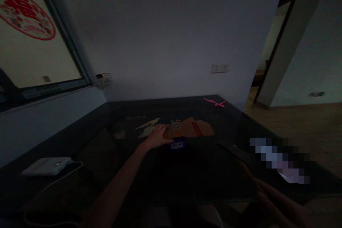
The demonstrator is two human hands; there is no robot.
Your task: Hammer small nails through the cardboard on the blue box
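Observation:
On the dark table, my left hand point(159, 135) is closed over the left end of a brown-orange item point(187, 128) with dark stripes and a red band; the dim light hides its kind. Just below it, by my thumb, is a blue box-like piece point(178, 144) with a white label. I cannot tell whether the two are joined. My right hand point(269, 194), low on the right and partly in shadow, grips a knife-like tool point(247, 167). Its brown handle runs up to a dark, flat front part pointing left toward the brown item, apart from it.
A white power bank-like device point(48, 166) with a cable lies at the left. A pink ribbon point(217, 103) is near the far right corner. Beside my right hand lies a pixelated item point(278, 160). Pale patterns mark the tabletop point(149, 126). A wall stands behind.

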